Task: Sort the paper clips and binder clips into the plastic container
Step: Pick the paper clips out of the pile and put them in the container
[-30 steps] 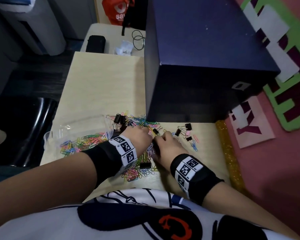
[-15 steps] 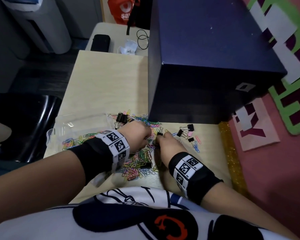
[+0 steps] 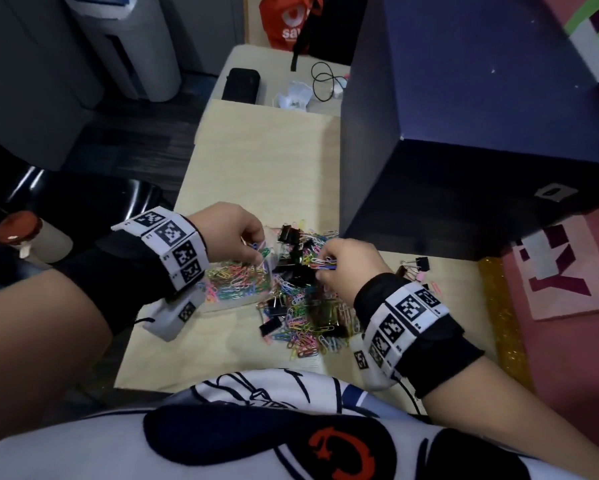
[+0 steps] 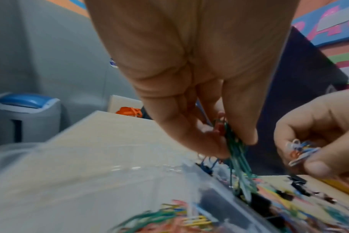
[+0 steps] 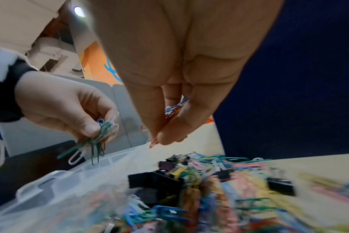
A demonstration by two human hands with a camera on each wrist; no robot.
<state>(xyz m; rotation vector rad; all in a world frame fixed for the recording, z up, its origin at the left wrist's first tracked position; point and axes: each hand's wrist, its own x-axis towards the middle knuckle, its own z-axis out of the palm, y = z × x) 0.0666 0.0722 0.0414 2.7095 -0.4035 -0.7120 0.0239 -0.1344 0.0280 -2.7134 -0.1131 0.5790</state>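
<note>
Coloured paper clips and black binder clips (image 3: 293, 278) lie heaped (image 3: 308, 327) on the pale table (image 3: 263, 161). A clear plastic container (image 3: 235, 289) with coloured paper clips in it sits left of the heap. My left hand (image 3: 253, 251) hovers over the container's right edge and pinches a bunch of mostly green paper clips (image 4: 235, 151) (image 5: 96, 141). Beside it, above the heap, my right hand (image 3: 325, 263) pinches a few paper clips (image 4: 297, 151) (image 5: 175, 108). More binder clips (image 3: 417, 265) lie to the right.
A large dark blue box (image 3: 464, 133) stands on the table right behind the heap. A gold glitter strip (image 3: 502, 313) edges the table's right side. A black chair (image 3: 66, 209) and a red-lidded bottle (image 3: 24, 237) are at the left. A black case (image 3: 241, 85) lies far back.
Both hands have lifted off the heap, each with paper clips pinched. My left hand has moved left, over the container's edge. The head view has shifted closer.
</note>
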